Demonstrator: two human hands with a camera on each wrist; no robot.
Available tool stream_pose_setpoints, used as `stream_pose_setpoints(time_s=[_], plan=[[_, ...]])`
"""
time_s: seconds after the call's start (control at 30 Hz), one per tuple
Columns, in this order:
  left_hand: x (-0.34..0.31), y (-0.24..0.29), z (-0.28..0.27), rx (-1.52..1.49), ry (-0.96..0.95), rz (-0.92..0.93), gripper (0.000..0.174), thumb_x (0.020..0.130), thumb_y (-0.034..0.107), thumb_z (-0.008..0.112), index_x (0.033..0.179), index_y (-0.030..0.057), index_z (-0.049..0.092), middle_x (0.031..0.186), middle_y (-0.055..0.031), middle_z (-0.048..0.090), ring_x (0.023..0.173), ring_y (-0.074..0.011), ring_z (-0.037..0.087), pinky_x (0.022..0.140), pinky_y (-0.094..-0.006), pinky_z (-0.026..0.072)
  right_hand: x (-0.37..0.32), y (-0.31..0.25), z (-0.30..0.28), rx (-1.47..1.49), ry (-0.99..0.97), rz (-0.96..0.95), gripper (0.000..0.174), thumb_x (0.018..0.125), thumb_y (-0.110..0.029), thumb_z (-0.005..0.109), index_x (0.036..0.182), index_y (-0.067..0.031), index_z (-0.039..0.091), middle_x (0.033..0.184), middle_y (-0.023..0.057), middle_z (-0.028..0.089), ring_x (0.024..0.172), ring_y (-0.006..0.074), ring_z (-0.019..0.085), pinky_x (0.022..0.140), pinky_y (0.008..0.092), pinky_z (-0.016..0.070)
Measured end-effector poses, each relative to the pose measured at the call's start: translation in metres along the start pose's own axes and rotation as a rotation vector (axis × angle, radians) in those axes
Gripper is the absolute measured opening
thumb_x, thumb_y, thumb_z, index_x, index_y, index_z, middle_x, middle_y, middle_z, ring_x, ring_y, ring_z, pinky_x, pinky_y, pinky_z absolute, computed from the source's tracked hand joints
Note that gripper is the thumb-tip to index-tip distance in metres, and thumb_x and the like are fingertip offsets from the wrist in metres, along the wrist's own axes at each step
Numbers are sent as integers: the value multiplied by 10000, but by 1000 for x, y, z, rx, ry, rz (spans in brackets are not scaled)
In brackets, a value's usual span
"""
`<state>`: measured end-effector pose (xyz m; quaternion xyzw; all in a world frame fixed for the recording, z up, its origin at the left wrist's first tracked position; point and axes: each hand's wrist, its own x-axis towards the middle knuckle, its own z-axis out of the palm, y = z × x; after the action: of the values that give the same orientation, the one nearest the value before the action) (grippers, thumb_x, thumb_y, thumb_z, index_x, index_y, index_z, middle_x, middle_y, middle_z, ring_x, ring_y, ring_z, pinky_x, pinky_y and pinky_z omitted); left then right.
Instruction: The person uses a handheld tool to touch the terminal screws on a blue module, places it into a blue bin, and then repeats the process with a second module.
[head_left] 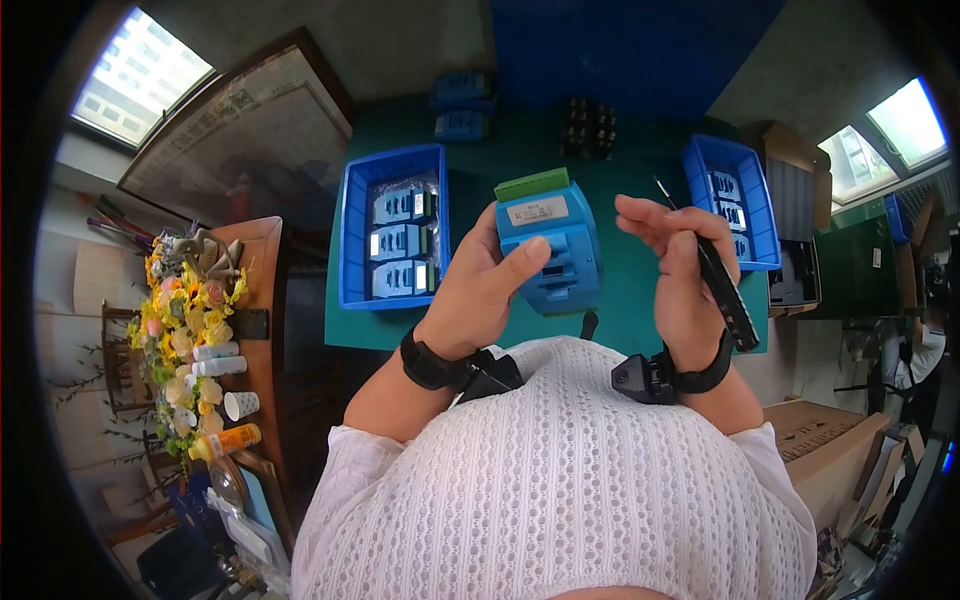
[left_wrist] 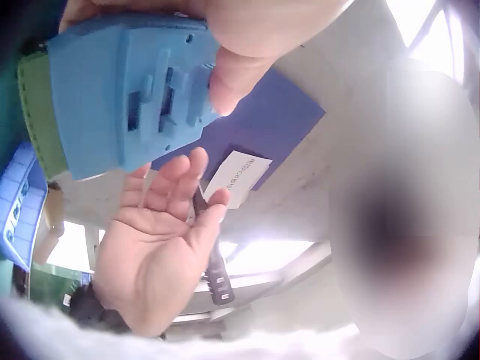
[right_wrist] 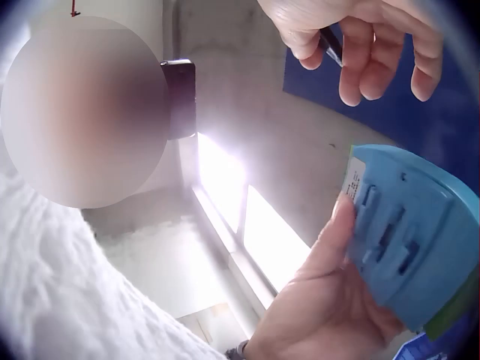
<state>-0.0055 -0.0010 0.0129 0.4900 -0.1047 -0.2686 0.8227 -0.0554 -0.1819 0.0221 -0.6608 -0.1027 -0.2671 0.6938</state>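
Note:
The left hand grips a blue plastic housing with a green connector strip along its top edge and a white label; its thumb presses on the slotted face. In the left wrist view the same housing shows its slots, with the thumb at its edge. To the right of it, apart from the housing, the right hand holds a black screwdriver between thumb and fingers, its thin tip pointing up and away. In the right wrist view part of the dark tool shows between the fingers.
A blue bin with several blue housings stands on the green table at left, another blue bin at right. Blue housings and a cluster of dark metal-tipped parts lie at the back. A wooden side table with flowers is far left.

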Motion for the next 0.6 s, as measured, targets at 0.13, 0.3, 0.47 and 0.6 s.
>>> stream_pose_setpoints(time_s=[0.13, 0.3, 0.47, 0.6], plan=[[2, 5, 1, -258, 35, -201, 513, 837, 338, 610, 1204, 34, 420, 1101, -88, 544, 998, -178, 552, 872, -343, 459, -4, 2, 1, -23, -33, 249, 249, 891, -250, 536, 985, -28, 476, 1048, 200, 591, 964, 236, 587, 839, 337, 464], [12, -9, -7, -329, 44, -223, 432, 867, 305, 569, 1203, 70, 433, 1076, -65, 564, 995, -186, 566, 865, -364, 474, -8, 15, 3, -47, -111, 171, 275, 819, -190, 644, 961, -57, 451, 1090, 170, 584, 948, 188, 584, 763, 287, 472], [21, -32, -13, -391, 26, -244, 425, 863, 276, 578, 1216, 104, 417, 1124, -53, 546, 1032, -194, 549, 890, -375, 461, -4, 32, -12, -103, -136, 354, 299, 801, -193, 669, 953, -57, 449, 1052, 142, 590, 890, 121, 565, 735, 253, 466], [24, -39, -5, -371, -20, -268, 443, 851, 261, 595, 1217, 95, 409, 1140, -67, 535, 1054, -208, 533, 904, -398, 452, -10, 48, -34, 319, -113, 687, 289, 818, -209, 655, 960, -70, 445, 1042, 104, 577, 928, 122, 546, 751, 269, 471]])
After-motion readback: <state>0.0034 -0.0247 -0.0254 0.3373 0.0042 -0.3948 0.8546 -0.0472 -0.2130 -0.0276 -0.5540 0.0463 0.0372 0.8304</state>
